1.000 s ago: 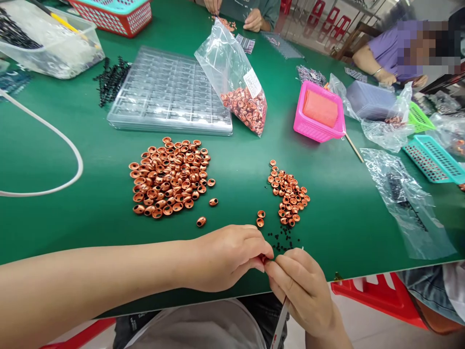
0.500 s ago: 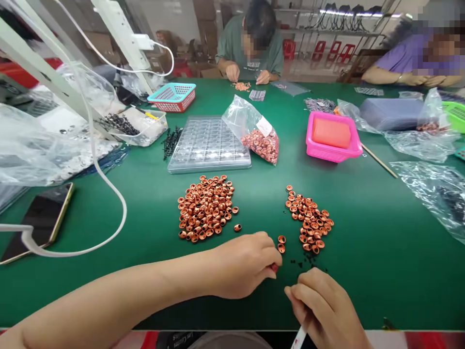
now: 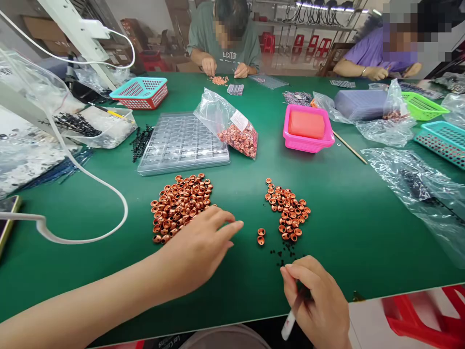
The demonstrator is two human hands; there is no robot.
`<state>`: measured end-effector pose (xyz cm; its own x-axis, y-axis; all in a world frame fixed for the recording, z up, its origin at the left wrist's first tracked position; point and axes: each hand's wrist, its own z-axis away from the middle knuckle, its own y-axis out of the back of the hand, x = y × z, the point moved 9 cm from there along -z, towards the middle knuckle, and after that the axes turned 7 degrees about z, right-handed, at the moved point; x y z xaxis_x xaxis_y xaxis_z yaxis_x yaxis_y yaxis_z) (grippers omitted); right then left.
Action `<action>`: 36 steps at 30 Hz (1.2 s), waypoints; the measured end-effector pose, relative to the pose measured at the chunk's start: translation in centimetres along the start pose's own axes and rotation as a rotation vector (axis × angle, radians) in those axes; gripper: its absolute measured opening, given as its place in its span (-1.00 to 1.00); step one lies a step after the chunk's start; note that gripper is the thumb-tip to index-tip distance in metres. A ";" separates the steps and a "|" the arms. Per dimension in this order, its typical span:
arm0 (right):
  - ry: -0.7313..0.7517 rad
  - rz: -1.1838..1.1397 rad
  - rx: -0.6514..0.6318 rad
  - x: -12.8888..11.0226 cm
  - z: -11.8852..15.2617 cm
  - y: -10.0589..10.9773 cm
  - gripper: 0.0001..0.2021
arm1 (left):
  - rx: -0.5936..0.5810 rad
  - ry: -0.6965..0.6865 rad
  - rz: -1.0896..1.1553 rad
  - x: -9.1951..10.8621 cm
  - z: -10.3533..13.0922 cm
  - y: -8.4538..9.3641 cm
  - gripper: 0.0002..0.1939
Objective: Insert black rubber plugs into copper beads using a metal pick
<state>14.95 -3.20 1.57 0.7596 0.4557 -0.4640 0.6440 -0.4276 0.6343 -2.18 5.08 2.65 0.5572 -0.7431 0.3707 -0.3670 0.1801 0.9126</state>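
Observation:
My left hand [image 3: 198, 246] reaches over the near right edge of a large pile of copper-coloured, hollow bead-like caps [image 3: 181, 203]. Its fingers are apart and no piece shows between them; the undersides of the fingers are partly hidden. My right hand [image 3: 317, 298] is closed around a slim tool with a white handle [image 3: 288, 325], whose working end I cannot make out. Thumb and forefinger pinch together just below scattered tiny black bits [image 3: 285, 250]. Beyond those bits lies a smaller group of copper caps [image 3: 289, 211], with two caps [image 3: 261, 236] apart to its left.
A clear compartment tray [image 3: 181, 145] and a bag of copper caps [image 3: 236, 135] lie farther back. Beside them stands a pink basket [image 3: 308, 145] holding a reddish block. A white cable [image 3: 125, 208] loops at left. Two people [image 3: 225, 43] sit across the green table [image 3: 232, 305].
My left hand has moved left to the large pile, its fingers opening; the reddish piece at its fingertips no longer shows. My right hand keeps the tool near the black bits. The view has shifted right.

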 end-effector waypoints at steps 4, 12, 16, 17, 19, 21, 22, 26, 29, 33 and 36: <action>-0.046 -0.041 0.045 0.4 -0.1 0.8 -0.71 | -0.079 -0.055 0.123 2.7 -2.6 -2.1 -0.81; -0.108 -0.037 0.087 1.2 1.1 1.0 -0.72 | -0.074 0.038 0.236 1.4 -3.7 -4.1 -0.93; -0.118 -0.034 0.086 1.4 1.3 1.0 -0.72 | -0.063 0.016 0.271 1.3 -3.6 -4.4 -0.89; -0.118 -0.031 0.087 1.4 1.4 1.0 -0.71 | -0.064 0.012 0.270 1.3 -3.6 -4.5 -0.87; -0.116 -0.033 0.093 1.4 1.5 1.0 -0.69 | -0.066 0.006 0.261 1.4 -3.6 -4.5 -0.85; -0.141 -0.085 0.127 1.5 1.6 1.3 -0.68 | -0.056 -0.003 0.254 1.7 -3.4 -4.3 -0.85; -0.169 -0.135 0.170 1.8 1.7 1.6 -0.69 | -0.048 -0.012 0.259 2.0 -3.2 -4.1 -0.85; -0.310 -0.409 0.335 3.3 1.8 2.7 -0.81 | -0.019 -0.085 0.328 3.7 -2.1 -3.6 -0.83; -0.372 -0.534 0.348 4.0 1.2 2.7 -0.74 | -0.009 -0.101 0.365 4.4 -1.6 -4.0 -0.81; -0.437 -0.549 0.318 4.5 1.0 2.3 -0.72 | 0.012 -0.107 0.358 4.5 -1.5 -5.0 -0.84; -0.495 -0.514 0.285 5.2 1.3 1.8 -0.74 | 0.027 -0.136 0.366 4.2 -1.5 -5.2 -0.85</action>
<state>20.18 -2.62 -0.50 0.2672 0.2779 -0.9227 0.8745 -0.4721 0.1110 3.21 2.02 -0.33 0.2825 -0.7115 0.6434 -0.5436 0.4339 0.7185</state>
